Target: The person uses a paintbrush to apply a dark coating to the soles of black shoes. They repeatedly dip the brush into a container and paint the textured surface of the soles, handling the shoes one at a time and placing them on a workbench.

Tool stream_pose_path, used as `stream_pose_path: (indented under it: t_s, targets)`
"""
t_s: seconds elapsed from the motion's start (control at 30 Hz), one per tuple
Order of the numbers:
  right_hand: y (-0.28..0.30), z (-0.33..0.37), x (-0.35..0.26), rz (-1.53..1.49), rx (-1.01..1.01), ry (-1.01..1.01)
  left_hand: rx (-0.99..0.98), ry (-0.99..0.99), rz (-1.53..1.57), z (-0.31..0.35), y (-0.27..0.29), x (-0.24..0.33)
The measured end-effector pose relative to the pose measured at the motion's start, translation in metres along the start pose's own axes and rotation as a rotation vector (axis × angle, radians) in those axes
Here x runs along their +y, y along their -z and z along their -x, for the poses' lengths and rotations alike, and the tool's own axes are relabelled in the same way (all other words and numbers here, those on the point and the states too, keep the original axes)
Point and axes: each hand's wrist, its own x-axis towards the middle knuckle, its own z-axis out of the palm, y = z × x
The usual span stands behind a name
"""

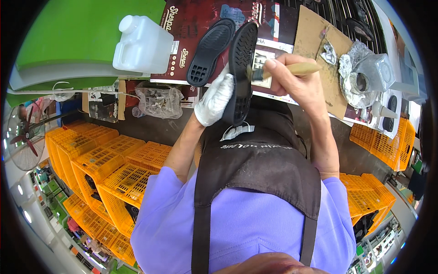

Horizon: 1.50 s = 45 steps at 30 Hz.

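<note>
My left hand [216, 101], in a white glove, is closed around the side of a black shoe sole [242, 52] and holds it up on edge over the near side of the bench. Bare, my right hand [299, 82] grips a brush [303, 69] by its pale wooden handle. The brush's dark end points left and meets the sole's side near the middle; whether it presses on it I cannot tell. Another black sole [211, 51] lies just to the left on the dark red printed cardboard [185, 18], its hollow, gridded face up.
A white plastic jug [143, 45] stands at the back left. On the right are brown cardboard [315, 36], crumpled foil [328, 54] and a clear plastic container [376, 73] wrapped in foil. Orange crates [123, 182] are stacked left, more crates [383, 141] right. A fan [27, 137] stands far left.
</note>
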Motion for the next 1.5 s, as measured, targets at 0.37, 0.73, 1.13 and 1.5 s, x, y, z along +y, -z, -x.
stream_pose_path:
  t_s: [0.37, 0.73, 1.13, 1.5]
  targets:
    - [-0.004, 0.017, 0.015, 0.605, -0.182, 0.831, 0.285, 0.212, 0.941, 0.003, -0.003, -0.002]
    - [0.013, -0.017, 0.037, 0.36, 0.148, 0.688, -0.127, 0.19, 0.906, 0.004, 0.007, -0.017]
    - [-0.008, 0.017, 0.036, 0.442, 0.001, 0.78, 0.153, 0.173, 0.862, -0.003, 0.007, -0.026]
    - [0.014, 0.028, 0.035, 0.312, -0.12, 0.626, 0.128, 0.08, 0.834, -0.048, -0.031, -0.017]
